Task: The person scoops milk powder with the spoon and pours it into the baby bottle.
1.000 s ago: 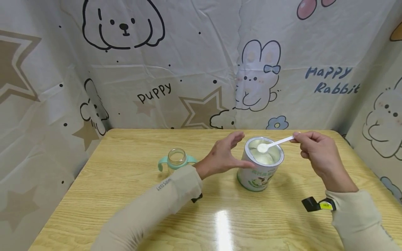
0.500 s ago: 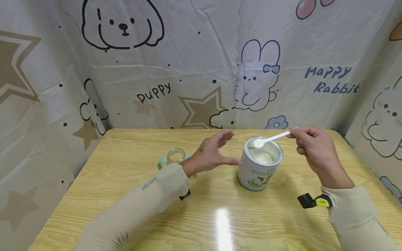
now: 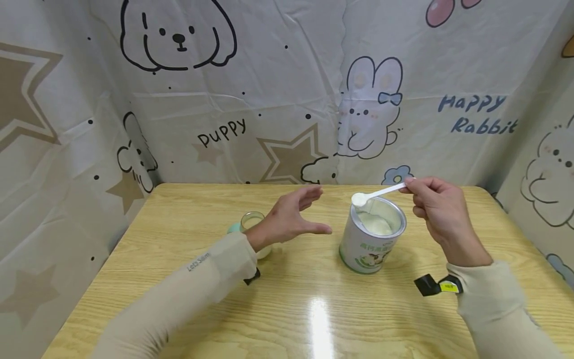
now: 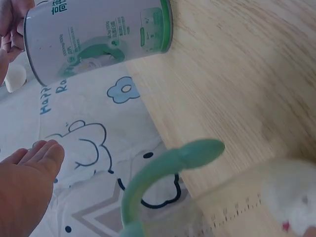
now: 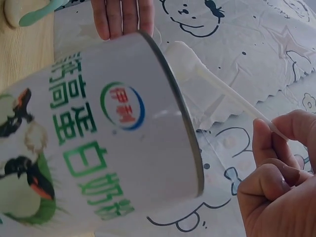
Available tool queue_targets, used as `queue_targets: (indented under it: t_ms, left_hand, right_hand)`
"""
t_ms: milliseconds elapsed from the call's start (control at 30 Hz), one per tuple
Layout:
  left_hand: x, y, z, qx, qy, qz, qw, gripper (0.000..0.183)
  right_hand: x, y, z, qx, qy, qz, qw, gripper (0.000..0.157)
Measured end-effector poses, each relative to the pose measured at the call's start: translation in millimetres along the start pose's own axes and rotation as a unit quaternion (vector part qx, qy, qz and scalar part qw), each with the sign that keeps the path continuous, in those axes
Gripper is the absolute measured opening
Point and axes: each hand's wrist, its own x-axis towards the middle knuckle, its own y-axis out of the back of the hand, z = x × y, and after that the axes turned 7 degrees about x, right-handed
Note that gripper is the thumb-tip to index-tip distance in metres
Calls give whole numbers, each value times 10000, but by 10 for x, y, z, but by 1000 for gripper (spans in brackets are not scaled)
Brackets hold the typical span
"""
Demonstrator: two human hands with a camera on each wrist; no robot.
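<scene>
Right grip (image 3: 437,207) pinches a loaded scoop (image 3: 360,199) above the can (image 3: 372,234); left grip (image 3: 287,219) released beside the bottle (image 3: 252,224); next, seemingly, carrying powder left, level, to it.

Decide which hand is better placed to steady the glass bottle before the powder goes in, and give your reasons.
Left. The left hand is open and free, right beside the glass bottle. The right hand pinches the scoop of powder over the tin.
</scene>
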Motion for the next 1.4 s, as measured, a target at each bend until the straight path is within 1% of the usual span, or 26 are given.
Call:
queue_targets:
  t_ms: [267,433,733,867,1000,1233,1400]
  left_hand:
    - [-77,136,-49,-142,-30,129,9998,89]
    - [-123,184,-106,-101,-35,137,9998,89]
    - [-207,289,-139,-115,26,198,9997,89]
    - [-253,345,-166,11,56,217,9997,91]
    - [-287,403,-198,122,63,255,9996,89]
    - [-345,502,-248,276,77,277,9992,85]
    - [-386,558,-278,308,71,287,9991,84]
  right_hand:
    - [12,-150,16,14,85,-58,9999,17]
    - [10,-245,28,94,25,-141,9999,17]
    - [5,-381,43,22,-66,-210,9998,19]
    - [14,-446,56,8,-151,-216,9997,20]
    - [20,-500,78,-38,-174,-185,9997,20]
    - [34,-602,116,36,-73,-374,9993,23]
    - [40,-692,120,82,-114,-393,9991,21]
